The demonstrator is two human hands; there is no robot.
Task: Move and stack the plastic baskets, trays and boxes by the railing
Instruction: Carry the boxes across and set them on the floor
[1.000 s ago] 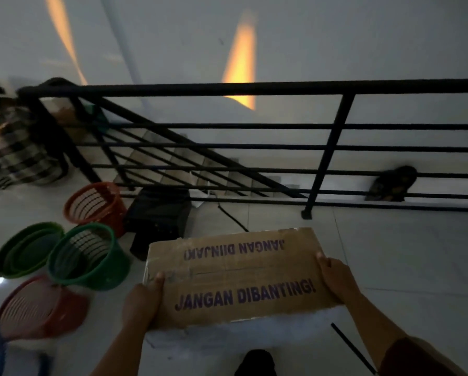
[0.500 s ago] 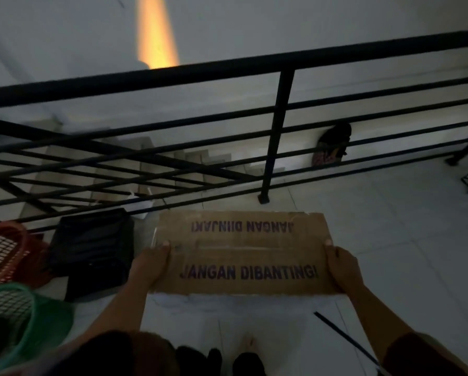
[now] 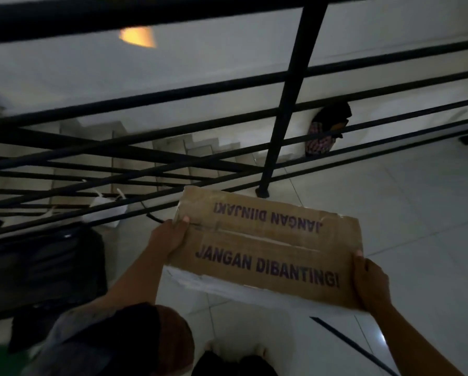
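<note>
The light is dim, and much of the scene is hard to read. To the left of the left hand point(image 3: 168, 237) a black box-like thing point(image 3: 46, 267) sits on the floor point(image 3: 417, 213), its shape and make lost in shadow. Past it, a white bag point(image 3: 105, 213) lies behind the lower bars of the railing point(image 3: 289, 104). A dark bundle point(image 3: 327, 126) beyond the railing, far ahead of the right hand point(image 3: 368, 280), is too blurred to name. The person's clothing fills the bottom left and hides the floor there; a sliver of green is cut off at the left edge.

Compared with half a second ago, the red and green baskets at the left have gone out of view, the railing post stands further right, and the cardboard box point(image 3: 268, 245) now tilts, its right end lower and nearer.

Both hands hold the box by its short ends, well apart. The left thumb lies on the top face, with the fingers under the edge, out of sight. The right hand's fingers wrap the right end. The box is held above the floor, just short of the railing's foot.
</note>
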